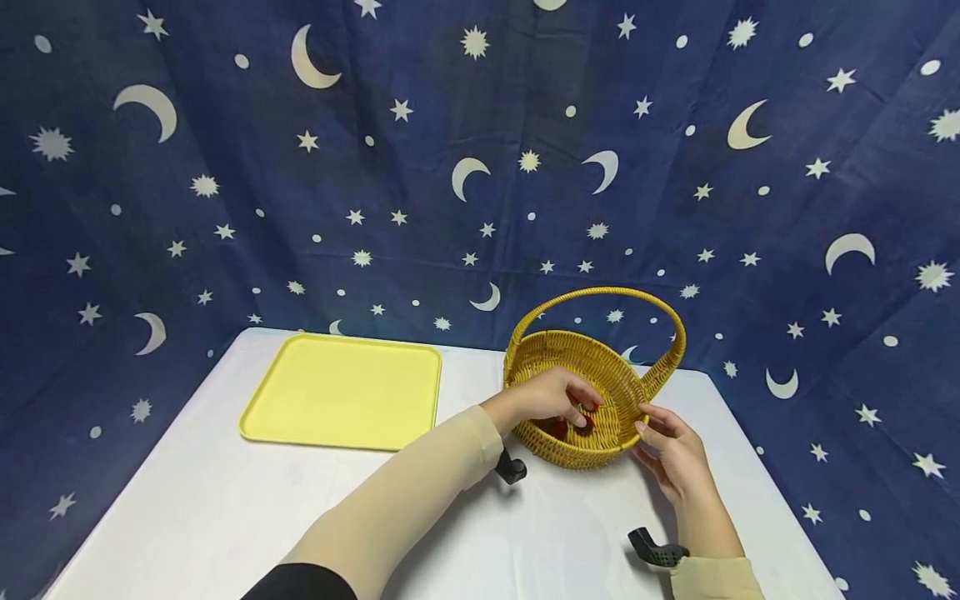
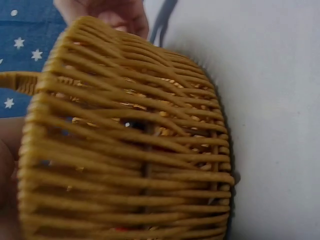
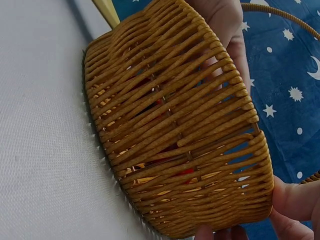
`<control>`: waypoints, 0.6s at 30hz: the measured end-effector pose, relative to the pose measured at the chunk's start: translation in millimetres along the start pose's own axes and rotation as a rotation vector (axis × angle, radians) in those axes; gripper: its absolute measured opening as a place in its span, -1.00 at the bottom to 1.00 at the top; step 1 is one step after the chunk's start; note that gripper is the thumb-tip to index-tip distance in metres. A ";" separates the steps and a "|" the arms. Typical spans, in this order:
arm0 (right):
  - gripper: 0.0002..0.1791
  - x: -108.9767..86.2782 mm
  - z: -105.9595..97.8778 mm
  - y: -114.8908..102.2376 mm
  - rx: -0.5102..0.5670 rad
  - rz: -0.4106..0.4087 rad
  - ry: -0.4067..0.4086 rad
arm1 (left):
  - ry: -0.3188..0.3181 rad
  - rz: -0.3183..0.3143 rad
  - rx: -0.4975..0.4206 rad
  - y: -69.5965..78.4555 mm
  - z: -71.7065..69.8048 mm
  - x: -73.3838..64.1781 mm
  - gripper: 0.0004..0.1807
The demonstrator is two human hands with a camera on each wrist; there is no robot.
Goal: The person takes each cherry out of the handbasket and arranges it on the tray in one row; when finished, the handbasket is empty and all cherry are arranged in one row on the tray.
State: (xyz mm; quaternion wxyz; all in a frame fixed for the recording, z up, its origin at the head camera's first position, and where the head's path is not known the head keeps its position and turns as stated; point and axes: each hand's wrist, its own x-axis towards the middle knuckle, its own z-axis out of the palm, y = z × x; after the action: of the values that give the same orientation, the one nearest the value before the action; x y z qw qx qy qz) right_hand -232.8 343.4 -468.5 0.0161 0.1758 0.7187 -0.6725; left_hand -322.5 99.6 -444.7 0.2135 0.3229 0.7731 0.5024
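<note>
A round woven yellow-brown basket with an arched handle stands on the table. My left hand reaches over its near left rim, with bent fingers down inside. Several small red things lie on the basket's bottom beside those fingertips, partly hidden by the hand; I cannot tell whether one is pinched. At the right side my right hand holds the rim, thumb and fingers about the wall. Through the weave, bits of red show in the right wrist view.
To the left on the white table lies a yellow rectangular tray. A dark blue cloth with moons and stars hangs behind and beside the table. Black wrist-camera mounts stick out at both wrists.
</note>
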 end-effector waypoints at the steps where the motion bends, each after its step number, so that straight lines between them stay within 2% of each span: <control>1: -0.50 0.0 -0.2 0.7 0.002 -0.005 -0.003 | 0.000 -0.011 0.019 -0.7 2.6 2.1 -0.54; 6: -0.49 0.4 1.2 -0.4 -0.008 -0.013 -0.015 | -0.025 -0.070 0.122 -2.1 7.9 8.2 -0.53; 10: -0.50 -0.2 1.8 -2.0 -0.004 -0.007 -0.015 | -0.076 -0.109 0.230 -1.8 9.5 11.7 -0.55; 13: -0.50 -0.9 1.2 -1.9 -0.002 -0.004 -0.011 | -0.118 -0.101 0.312 -1.8 12.1 14.4 -0.58; 18: -0.52 -1.5 0.6 -0.7 0.005 -0.006 -0.008 | -0.189 -0.042 0.448 0.0 17.2 16.0 -0.66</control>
State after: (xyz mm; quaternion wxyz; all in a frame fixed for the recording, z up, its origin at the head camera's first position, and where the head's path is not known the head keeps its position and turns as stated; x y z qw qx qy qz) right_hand -231.7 342.5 -467.5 0.0163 0.1710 0.7174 -0.6751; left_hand -322.5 122.0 -451.7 0.2185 0.3917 0.8484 0.2813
